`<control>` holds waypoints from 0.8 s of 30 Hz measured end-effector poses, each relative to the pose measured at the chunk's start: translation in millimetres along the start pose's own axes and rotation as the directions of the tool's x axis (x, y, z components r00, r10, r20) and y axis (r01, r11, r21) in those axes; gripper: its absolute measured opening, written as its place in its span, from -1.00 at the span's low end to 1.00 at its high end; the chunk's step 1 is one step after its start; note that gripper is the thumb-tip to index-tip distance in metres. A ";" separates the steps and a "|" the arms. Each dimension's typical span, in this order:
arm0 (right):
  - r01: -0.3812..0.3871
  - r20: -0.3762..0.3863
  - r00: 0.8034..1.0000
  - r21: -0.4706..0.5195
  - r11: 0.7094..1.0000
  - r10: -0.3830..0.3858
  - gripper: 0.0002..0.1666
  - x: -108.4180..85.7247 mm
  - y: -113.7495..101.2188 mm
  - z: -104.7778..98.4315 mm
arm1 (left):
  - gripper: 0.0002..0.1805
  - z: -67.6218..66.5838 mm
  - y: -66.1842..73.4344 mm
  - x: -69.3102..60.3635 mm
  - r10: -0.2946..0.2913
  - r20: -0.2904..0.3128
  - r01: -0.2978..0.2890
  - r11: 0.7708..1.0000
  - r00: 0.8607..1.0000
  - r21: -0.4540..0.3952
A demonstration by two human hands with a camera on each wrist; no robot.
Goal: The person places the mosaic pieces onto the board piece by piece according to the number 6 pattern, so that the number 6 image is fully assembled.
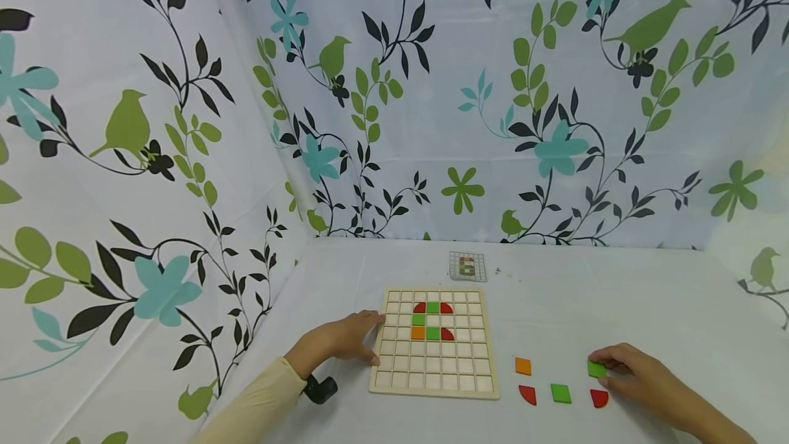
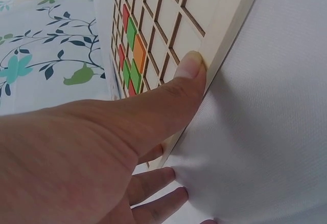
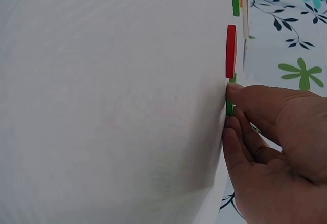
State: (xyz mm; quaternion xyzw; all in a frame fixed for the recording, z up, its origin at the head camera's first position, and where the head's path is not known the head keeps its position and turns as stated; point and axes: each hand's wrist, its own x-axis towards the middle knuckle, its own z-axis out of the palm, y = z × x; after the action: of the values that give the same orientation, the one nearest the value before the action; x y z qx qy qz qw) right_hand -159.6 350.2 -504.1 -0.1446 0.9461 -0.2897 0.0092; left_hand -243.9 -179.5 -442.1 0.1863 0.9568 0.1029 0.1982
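Looks from the head, well back, forward and down, taking in the patterned curtain (image 1: 431, 142) across the upper half and the grid board (image 1: 433, 364) at lower centre. Looks from the left wrist, near and tipped sideways, over the left hand (image 2: 112, 144) to the board at upper centre and the curtain at upper left, sharing both with the head view. Skims from the right wrist, close and sideways, along the white cloth (image 3: 112, 101) toward the right hand (image 3: 286, 137) at lower right, sharing with the head view the red tile (image 3: 231, 51) and curtain at upper right.
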 end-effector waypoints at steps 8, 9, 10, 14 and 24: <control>0.074 -0.028 0.997 -0.031 0.997 -0.075 -0.63 0.4 2.0 0.4 | -0.01 1.0 -0.7 0.8 -0.003 -0.001 0.003 1.000 1.000 0.005; 0.072 -0.030 0.997 -0.034 0.997 -0.073 -0.63 1.2 1.4 0.4 | -0.01 1.1 -0.3 0.7 -0.004 0.000 0.004 1.000 1.000 0.002; 0.069 -0.031 0.997 -0.036 0.997 -0.070 -0.63 2.2 0.4 0.4 | -0.01 1.1 0.0 0.6 -0.005 -0.001 0.005 1.000 1.000 0.000; 0.022 -0.009 1.000 -0.035 0.999 -0.022 -0.62 8.9 -4.8 -0.8 | -0.02 0.8 0.5 0.4 -0.011 -0.003 0.011 1.000 1.000 -0.008; 0.061 -0.044 0.997 -0.008 0.998 -0.061 -0.63 30.9 -34.9 0.3 | -0.01 2.8 -1.9 1.8 0.003 -0.006 -0.003 1.000 1.000 -0.013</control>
State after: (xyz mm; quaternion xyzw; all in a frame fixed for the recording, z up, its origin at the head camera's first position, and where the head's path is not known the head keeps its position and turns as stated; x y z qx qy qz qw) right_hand -179.9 313.9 -483.1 -0.1672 0.9421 -0.2898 -0.0208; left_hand -244.8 -180.3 -445.8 0.1862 0.9564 0.1100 0.1963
